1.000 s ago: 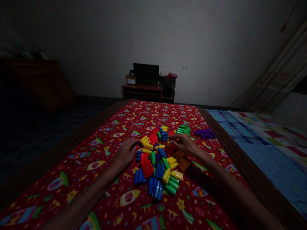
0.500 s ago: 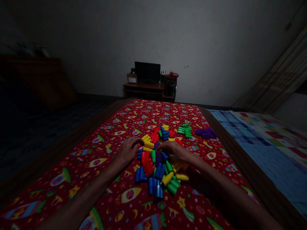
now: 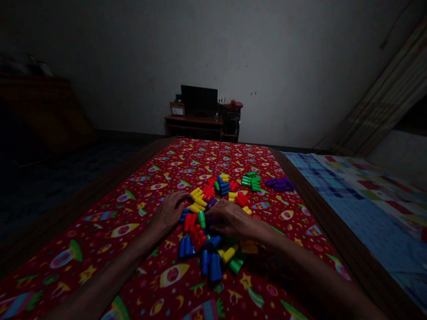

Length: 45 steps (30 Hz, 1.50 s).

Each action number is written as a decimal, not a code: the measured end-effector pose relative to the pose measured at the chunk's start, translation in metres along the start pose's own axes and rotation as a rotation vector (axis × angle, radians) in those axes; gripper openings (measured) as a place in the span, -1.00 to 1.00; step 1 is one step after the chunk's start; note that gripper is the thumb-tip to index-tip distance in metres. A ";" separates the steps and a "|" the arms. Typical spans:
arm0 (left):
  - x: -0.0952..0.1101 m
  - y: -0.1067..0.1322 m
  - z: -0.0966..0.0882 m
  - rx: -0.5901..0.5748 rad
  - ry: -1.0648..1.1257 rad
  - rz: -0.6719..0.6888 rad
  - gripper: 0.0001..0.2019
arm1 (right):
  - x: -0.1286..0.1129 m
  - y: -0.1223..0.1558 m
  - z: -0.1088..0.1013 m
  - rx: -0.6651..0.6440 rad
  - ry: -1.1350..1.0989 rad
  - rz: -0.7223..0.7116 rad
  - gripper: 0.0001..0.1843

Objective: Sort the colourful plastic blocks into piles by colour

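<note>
The left hand (image 3: pixel 167 214) is lying palm down on the red cloth (image 3: pixel 116 209). Its fingers are spread loosely and gripping nothing, and the fingertips are touching the left edge of the pile of plastic blocks (image 3: pixel 200 226). Just beyond those fingertips, yellow blocks (image 3: pixel 197 201) are lying at the far side of the pile. The pile is sitting between the two hands, and blue blocks (image 3: pixel 211 266) are spilling out of it toward the person, just nearer than the right hand. Far beyond both hands, a desk (image 3: pixel 195 122) is standing against the wall. The right hand (image 3: pixel 233 220) is resting palm down on top of the pile with its fingers pointing left. In this dim light I cannot tell whether it is gripping a block. Beyond the right hand and apart from it, green blocks (image 3: pixel 251 181) are sitting in a small cluster. Purple blocks (image 3: pixel 278 183) are sitting just to their right. Well right of that hand, a checked blanket (image 3: pixel 350 200) is lying alongside the red cloth.
</note>
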<state>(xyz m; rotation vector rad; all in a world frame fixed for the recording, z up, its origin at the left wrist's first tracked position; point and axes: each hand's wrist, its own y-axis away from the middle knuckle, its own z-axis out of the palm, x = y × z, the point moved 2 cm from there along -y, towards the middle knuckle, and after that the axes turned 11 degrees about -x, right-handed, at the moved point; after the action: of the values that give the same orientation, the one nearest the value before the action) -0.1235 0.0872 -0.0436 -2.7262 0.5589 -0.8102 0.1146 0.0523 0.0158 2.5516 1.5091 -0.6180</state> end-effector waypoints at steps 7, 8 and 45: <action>-0.001 0.000 -0.002 -0.007 -0.001 0.000 -0.66 | -0.005 0.002 -0.003 -0.049 0.024 0.046 -0.74; -0.003 0.000 -0.002 0.004 0.000 0.002 -0.65 | -0.009 0.003 -0.005 -0.074 0.063 0.051 -0.74; 0.009 0.000 -0.009 -0.007 0.005 0.005 -0.68 | 0.176 0.120 -0.084 0.444 0.357 1.098 -0.62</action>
<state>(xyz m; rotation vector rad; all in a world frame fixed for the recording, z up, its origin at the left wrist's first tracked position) -0.1221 0.0823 -0.0320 -2.7285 0.5707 -0.8159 0.3158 0.1610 0.0094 3.3331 -0.2039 -0.3366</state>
